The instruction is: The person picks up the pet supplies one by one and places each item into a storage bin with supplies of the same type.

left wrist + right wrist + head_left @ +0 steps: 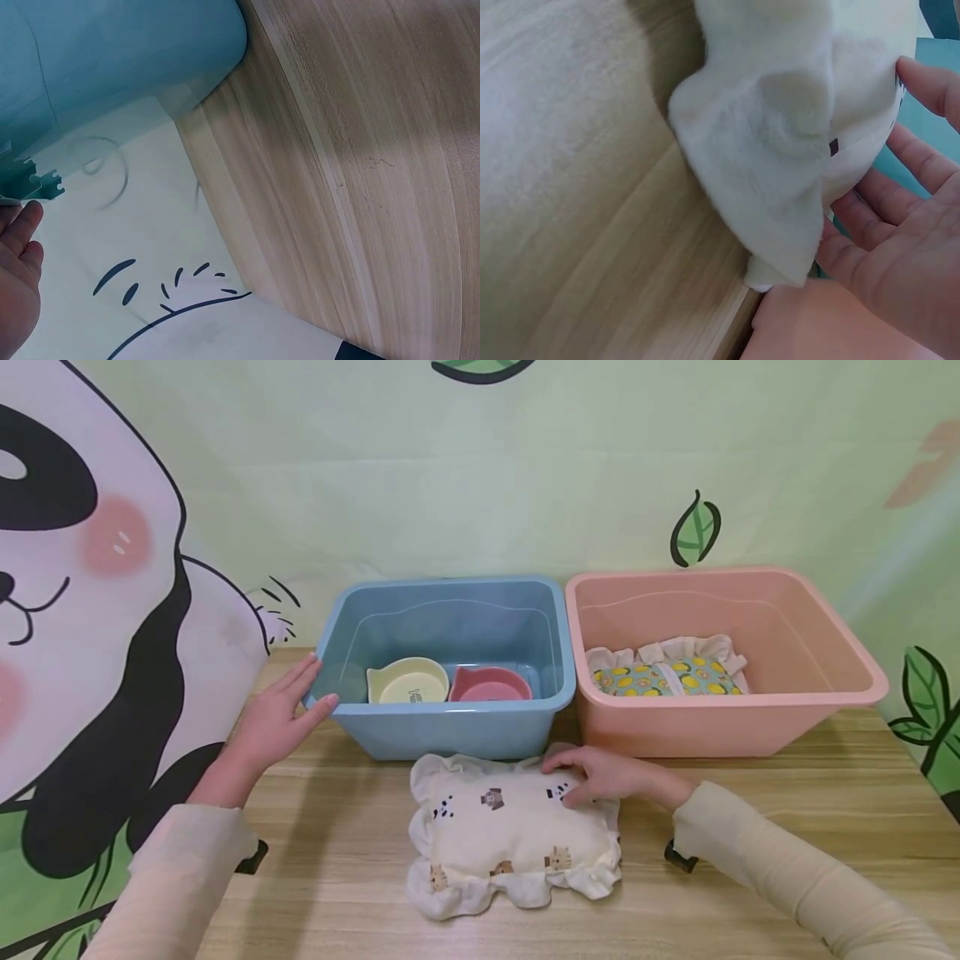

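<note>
A cream pillow (517, 835) with ruffled edges and printed animal faces lies on the table in front of the two bins. My right hand (600, 774) is at its upper right corner, with thumb and spread fingers touching the cloth. The right wrist view shows the fingertips (845, 204) against the pillow's side by the ruffle. At the left, my left hand (279, 714) touches the front left corner of the blue bin (450, 735). Its fingers lie fairly straight along the rim, the thumb at the front edge. Inside sit a cream cat-shaped bowl (408, 682) and a pink one (491, 685).
Right of the blue bin stands a pink bin (720, 727), holding a lemon-print cloth item (667, 677) with white ruffles. Both bins stand on the wood-grain table (337, 877) before a backdrop (450, 477) with a panda and leaves.
</note>
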The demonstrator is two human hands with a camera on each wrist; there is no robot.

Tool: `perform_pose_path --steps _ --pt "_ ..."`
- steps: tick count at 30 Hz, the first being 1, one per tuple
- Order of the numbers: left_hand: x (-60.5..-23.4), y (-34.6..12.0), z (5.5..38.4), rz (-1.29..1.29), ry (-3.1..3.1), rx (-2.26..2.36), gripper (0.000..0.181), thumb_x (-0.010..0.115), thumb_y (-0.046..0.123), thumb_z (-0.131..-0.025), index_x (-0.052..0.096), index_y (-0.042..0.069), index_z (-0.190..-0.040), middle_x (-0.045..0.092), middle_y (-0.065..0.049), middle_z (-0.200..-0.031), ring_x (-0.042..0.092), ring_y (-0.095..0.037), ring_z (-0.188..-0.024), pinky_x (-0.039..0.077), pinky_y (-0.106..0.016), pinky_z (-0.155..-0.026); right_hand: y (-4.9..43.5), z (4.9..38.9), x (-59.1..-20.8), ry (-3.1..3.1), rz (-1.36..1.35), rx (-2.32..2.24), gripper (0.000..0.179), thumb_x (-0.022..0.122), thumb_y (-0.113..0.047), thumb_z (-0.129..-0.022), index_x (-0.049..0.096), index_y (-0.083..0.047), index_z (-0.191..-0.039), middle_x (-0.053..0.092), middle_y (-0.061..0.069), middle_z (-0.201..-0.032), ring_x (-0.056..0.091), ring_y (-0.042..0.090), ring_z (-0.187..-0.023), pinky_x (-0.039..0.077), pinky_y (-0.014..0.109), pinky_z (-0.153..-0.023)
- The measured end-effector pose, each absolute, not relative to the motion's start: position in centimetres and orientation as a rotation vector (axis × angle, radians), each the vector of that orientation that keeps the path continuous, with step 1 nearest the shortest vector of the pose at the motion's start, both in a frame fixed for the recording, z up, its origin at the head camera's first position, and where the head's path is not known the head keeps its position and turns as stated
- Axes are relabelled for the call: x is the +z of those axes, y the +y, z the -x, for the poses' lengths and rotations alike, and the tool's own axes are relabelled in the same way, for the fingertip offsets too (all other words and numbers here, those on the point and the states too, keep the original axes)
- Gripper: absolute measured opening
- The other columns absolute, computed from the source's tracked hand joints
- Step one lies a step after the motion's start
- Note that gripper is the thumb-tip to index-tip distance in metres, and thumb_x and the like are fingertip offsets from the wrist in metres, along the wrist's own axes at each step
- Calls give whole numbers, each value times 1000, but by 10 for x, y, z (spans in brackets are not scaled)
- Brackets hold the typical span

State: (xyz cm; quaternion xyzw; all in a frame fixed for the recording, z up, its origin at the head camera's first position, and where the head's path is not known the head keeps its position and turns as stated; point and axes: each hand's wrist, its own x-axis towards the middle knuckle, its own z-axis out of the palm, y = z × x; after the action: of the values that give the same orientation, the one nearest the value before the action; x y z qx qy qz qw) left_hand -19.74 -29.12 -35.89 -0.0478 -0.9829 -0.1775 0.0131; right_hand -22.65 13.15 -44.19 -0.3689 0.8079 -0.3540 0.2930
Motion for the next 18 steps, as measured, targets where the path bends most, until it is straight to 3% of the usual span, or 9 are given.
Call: perform_pose_path --steps 18 --pt "-359 -291 198 152 -3069 -550 74 37 57 -86 15 15 -143 16 -10 -148 24 -42 -129 26 -64 -94 129 223 -453 2296 964 -863 52 68 -23 -76 50 -8 -123 49 8 -122 45 22 -110 35 44 -97"
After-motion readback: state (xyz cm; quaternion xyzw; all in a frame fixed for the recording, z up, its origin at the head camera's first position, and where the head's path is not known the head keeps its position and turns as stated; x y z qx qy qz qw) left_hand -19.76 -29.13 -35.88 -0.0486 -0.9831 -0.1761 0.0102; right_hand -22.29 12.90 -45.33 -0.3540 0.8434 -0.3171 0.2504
